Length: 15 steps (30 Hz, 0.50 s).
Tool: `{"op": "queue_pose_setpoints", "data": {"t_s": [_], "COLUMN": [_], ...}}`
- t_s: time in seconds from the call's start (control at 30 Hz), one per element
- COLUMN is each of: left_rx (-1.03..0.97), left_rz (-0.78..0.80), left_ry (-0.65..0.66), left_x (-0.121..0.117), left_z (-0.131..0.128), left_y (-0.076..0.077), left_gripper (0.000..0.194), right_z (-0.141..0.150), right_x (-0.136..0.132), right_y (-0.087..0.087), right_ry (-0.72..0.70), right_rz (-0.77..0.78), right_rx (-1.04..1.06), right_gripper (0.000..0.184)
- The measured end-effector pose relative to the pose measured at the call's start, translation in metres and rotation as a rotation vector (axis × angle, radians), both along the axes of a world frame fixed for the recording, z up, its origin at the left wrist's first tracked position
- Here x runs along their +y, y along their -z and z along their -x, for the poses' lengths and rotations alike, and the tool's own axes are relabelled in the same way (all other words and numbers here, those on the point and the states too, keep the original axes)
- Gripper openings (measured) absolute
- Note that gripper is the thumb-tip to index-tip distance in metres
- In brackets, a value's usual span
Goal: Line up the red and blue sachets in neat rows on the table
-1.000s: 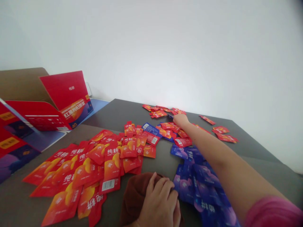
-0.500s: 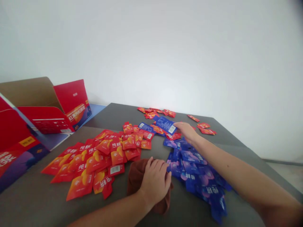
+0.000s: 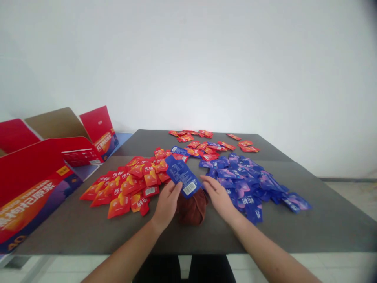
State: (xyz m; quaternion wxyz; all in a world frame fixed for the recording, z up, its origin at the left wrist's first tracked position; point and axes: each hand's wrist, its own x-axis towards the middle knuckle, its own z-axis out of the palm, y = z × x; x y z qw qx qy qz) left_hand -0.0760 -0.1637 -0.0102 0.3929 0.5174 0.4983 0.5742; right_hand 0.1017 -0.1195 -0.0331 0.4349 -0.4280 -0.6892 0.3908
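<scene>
My left hand (image 3: 167,205) and right hand (image 3: 219,200) are both out over the near middle of the table (image 3: 279,173), with a blue sachet (image 3: 181,175) tilted between them, its printed back and white barcode facing me. The fingers (image 3: 176,188) of my left hand are curled close together against the sachet's lower edge, though I cannot tell whether they are clamped on it. The fingers (image 3: 206,182) of my right hand are open and slightly apart, just beside its lower right corner, and I cannot tell whether they touch it. Right below the sachet, between my hands, sits a bunched brown towel (image 3: 191,208). To the left of the towel lies a heap of red sachets (image 3: 129,184) with orange print, and to its right a heap of blue sachets (image 3: 241,184) spreads toward the right of the frame. Farther up the table, scattered small red sachets (image 3: 191,135) lie in loose groups. At the left of the frame stand open red cartons (image 3: 29,184), and a white wall (image 3: 235,67) fills the top of the frame.
</scene>
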Motion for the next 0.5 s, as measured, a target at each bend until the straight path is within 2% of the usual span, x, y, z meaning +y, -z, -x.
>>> {"op": "queue_pose_setpoints", "data": {"t_s": [0.1,0.13,0.2,0.3,0.4,0.47,0.5], "left_rx": [0.061,0.1,0.176,0.291,0.462,0.572,0.626], "left_rz": [0.037,0.041,0.043,0.051,0.042,-0.038,-0.106], "left_ry": [-0.11,-0.132,-0.16,-0.194,-0.169,-0.091,-0.055], "left_x": [-0.014,-0.019,-0.028,-0.041,-0.049,-0.05,-0.05], "left_z": [0.016,0.021,0.031,0.045,0.049,0.042,0.038], "left_y": [-0.007,-0.011,-0.019,-0.028,-0.027,-0.022,-0.019], "left_gripper": [0.031,0.031,0.031,0.031,0.03,0.03,0.029], "right_z": [0.016,0.02,0.024,0.017,0.013,0.018,0.022], "right_x": [-0.02,-0.025,-0.029,-0.033,-0.052,-0.073,-0.082], "right_y": [0.019,0.024,0.026,0.012,-0.012,-0.025,-0.028], "right_ry": [-0.212,-0.252,-0.237,-0.037,0.215,0.194,0.096], "right_rz": [-0.188,-0.233,-0.274,-0.245,-0.253,-0.269,-0.262], "right_rx": [-0.355,-0.442,-0.515,-0.343,-0.076,-0.003,-0.015], "right_gripper": [0.063,0.065,0.049,0.029,0.018,0.02,0.021]}}
